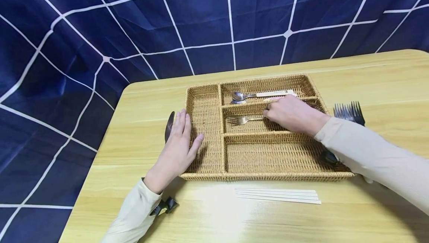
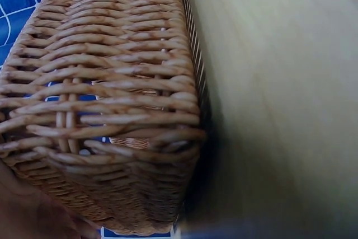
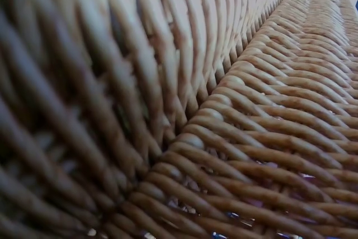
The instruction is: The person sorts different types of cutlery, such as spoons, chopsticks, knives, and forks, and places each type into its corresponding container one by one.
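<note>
A woven wicker tray (image 1: 209,176) with several compartments stands on the table. My left hand (image 1: 175,150) lies over its left wall with straight fingers, the thumb reaching into the long left compartment. In the left wrist view, the woven wall (image 2: 106,116) fills the near side. My right hand (image 1: 295,114) is down in the middle right compartment, its curled fingers at the handle end of a metal fork (image 1: 238,120) that lies tines to the left. Its fingertips are partly hidden. A metal spoon (image 1: 238,96) with a white handle rests in the back compartment.
Several white chopsticks (image 1: 278,195) lie in front of the tray. Black forks (image 1: 348,112) stick out beyond my right sleeve, partly hidden. A dark rounded utensil (image 1: 169,127) lies left of the tray. Blue gridded cloth (image 1: 207,19) hangs behind the table.
</note>
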{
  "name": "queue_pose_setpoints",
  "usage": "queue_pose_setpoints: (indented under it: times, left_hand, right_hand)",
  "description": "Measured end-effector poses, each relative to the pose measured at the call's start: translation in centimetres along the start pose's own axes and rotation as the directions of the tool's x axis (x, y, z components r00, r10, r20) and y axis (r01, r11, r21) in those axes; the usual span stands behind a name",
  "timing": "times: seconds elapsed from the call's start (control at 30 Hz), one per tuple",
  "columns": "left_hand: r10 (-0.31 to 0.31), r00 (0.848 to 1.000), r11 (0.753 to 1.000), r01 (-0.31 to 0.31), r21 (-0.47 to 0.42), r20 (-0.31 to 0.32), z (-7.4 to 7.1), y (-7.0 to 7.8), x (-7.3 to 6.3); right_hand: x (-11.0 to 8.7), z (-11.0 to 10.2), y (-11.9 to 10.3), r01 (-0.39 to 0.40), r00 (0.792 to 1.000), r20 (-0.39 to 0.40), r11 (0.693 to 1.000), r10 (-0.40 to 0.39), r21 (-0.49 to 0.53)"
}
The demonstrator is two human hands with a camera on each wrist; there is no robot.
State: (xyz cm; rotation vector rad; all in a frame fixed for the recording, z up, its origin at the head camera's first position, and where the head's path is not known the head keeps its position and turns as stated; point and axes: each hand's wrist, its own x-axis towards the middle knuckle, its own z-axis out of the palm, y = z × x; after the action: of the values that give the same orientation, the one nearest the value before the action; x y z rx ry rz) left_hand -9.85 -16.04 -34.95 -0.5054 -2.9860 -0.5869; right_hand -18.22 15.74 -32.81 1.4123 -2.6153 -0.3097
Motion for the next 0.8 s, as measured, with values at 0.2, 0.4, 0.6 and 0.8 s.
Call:
queue_pose_setpoints:
  times: [0.2, 0.4, 0.6, 0.8]
  left_hand:
    - [-0.013, 1.0, 1.0, 0.013, 0.005, 0.016, -0.1, -0.02, 0.0]
    - [-0.016, 1.0, 1.0, 0.016, 0.003, 0.022, -0.21, 0.09, 0.0]
    - [-0.015, 1.0, 1.0, 0.015, -0.002, 0.022, -0.2, 0.14, -0.09]
    - [0.0, 1.0, 1.0, 0.0, 0.008, 0.004, -0.14, 0.02, -0.04]
  right_hand:
    - [0.18, -0.04, -0.18, -0.029, 0.999, -0.038, 1.0, 0.029, 0.003]
    - [0.25, -0.01, -0.15, -0.035, 0.998, -0.05, 0.998, 0.037, 0.049]
    - [0.15, -0.16, 0.26, -0.08, 0.981, -0.16, 0.981, 0.109, 0.177]
    - [0.13, -0.31, -0.01, -0.062, 0.98, -0.174, 0.982, 0.094, 0.178]
